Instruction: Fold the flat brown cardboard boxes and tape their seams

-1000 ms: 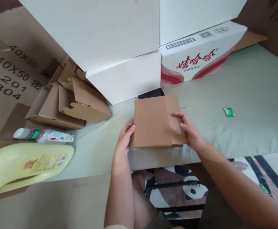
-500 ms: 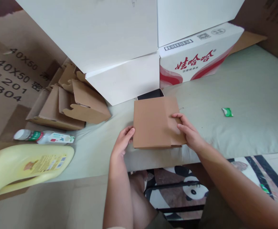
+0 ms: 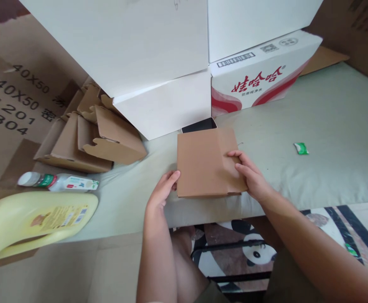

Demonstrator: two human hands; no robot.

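Both sides of the brown cardboard piece (image 3: 199,164) are gripped, the left hand (image 3: 163,189) at its left edge, the right hand (image 3: 250,174) at its right, over the pale green cloth (image 3: 266,134).

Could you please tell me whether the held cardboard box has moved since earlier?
No; the held cardboard box keeps its place against the red-lettered carton.

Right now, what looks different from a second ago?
The left hand has slid slightly lower in view along the left edge of the cardboard box. Nothing was visibly grabbed or released. The right hand stays on the box; bottle, jug and green packet stayed put.
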